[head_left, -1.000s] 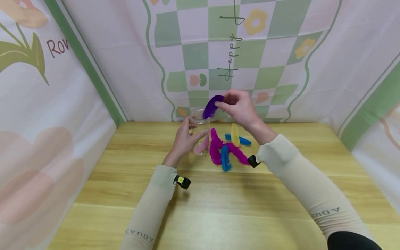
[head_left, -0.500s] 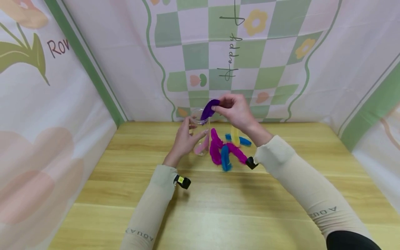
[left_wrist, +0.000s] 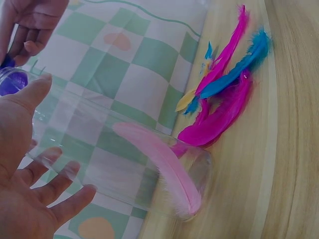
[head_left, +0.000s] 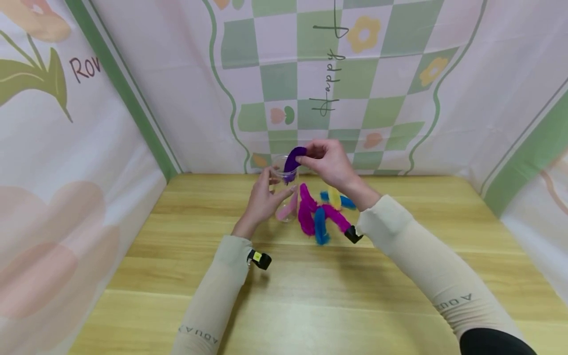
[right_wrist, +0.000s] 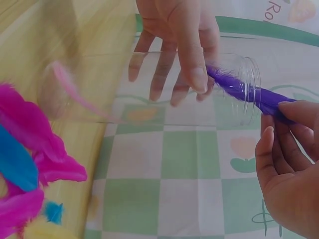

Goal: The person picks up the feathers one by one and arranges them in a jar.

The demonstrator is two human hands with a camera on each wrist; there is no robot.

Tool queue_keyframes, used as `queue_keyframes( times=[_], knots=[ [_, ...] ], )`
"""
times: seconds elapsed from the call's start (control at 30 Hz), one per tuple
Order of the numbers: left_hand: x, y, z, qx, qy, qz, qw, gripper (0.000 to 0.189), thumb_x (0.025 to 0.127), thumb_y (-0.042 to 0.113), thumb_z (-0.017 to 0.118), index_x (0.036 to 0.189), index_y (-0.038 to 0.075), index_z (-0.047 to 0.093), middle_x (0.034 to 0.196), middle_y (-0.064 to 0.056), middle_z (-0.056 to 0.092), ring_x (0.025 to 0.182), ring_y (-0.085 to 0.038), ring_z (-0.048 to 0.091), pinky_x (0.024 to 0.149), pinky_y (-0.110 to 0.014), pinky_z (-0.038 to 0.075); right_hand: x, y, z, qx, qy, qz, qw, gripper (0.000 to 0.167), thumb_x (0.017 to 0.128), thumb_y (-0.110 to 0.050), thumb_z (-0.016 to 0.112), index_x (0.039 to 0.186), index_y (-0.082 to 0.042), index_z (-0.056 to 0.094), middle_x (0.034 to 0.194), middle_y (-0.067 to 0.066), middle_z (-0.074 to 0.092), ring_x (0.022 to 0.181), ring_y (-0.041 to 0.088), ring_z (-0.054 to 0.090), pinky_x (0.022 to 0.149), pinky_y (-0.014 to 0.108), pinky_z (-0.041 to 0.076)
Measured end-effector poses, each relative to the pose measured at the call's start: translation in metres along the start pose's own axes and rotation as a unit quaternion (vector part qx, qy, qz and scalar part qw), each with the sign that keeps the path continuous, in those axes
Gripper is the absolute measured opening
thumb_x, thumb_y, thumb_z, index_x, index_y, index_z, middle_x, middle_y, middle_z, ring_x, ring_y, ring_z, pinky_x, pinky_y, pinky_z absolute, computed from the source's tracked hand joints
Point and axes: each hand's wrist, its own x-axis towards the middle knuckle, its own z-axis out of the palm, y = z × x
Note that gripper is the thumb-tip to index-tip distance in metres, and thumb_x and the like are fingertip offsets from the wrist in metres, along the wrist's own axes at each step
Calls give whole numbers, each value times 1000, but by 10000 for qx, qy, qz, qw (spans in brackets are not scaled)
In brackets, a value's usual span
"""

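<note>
A tall clear jar [left_wrist: 94, 114] stands upright on the table, a pale pink feather [left_wrist: 162, 162] leaning inside near its bottom. My left hand [head_left: 262, 198] holds the jar from the left, thumb on the near side and fingers around the other. Above the mouth, my right hand [head_left: 329, 161] pinches the upper end of a purple feather [head_left: 293, 160]. The feather's lower part is inside the jar's neck, as the right wrist view shows through the clear wall. Right of the jar lie magenta feathers [head_left: 306, 217] and a blue feather [head_left: 320, 227].
A yellow feather [head_left: 334, 198] crosses another blue feather [head_left: 348, 201] behind the magenta ones, below the right forearm. The wooden table [head_left: 310, 296] extends toward the front. A patterned cloth [head_left: 341, 79] hangs along the table's back edge, with more cloth at both sides.
The right hand has moved down and left, and the purple feather has gone from above the rim to partly inside the neck. The left hand and jar stay in place.
</note>
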Motion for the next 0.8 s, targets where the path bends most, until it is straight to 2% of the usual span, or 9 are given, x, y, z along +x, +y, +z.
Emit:
queue_keyframes(
  times=[0.2,0.53,0.8],
  knots=[
    [0,-1,0,20,20,54,10000,49,91,34,79,124,14,49,151,-7,48,124,-30,57,99,-57,52,2,1,3,-185,-10,-42,9998,14,94,-16,77,98,-3,76,97,13,75,78,23,65,62,27,51],
    [-1,-1,0,15,-16,18,10000,47,92,34,79,121,14,48,149,-4,49,125,-31,57,100,-60,51,3,2,9,-187,-47,15,9998,12,95,-16,76,100,-6,76,98,9,76,85,24,66,67,28,51],
    [-1,-1,0,71,-28,63,10000,47,93,35,78,121,13,47,130,-5,57,124,-29,58,102,-58,50,6,5,13,-291,25,-94,9995,12,94,-16,77,99,-5,78,97,9,76,86,23,66,71,30,52]
  ],
)
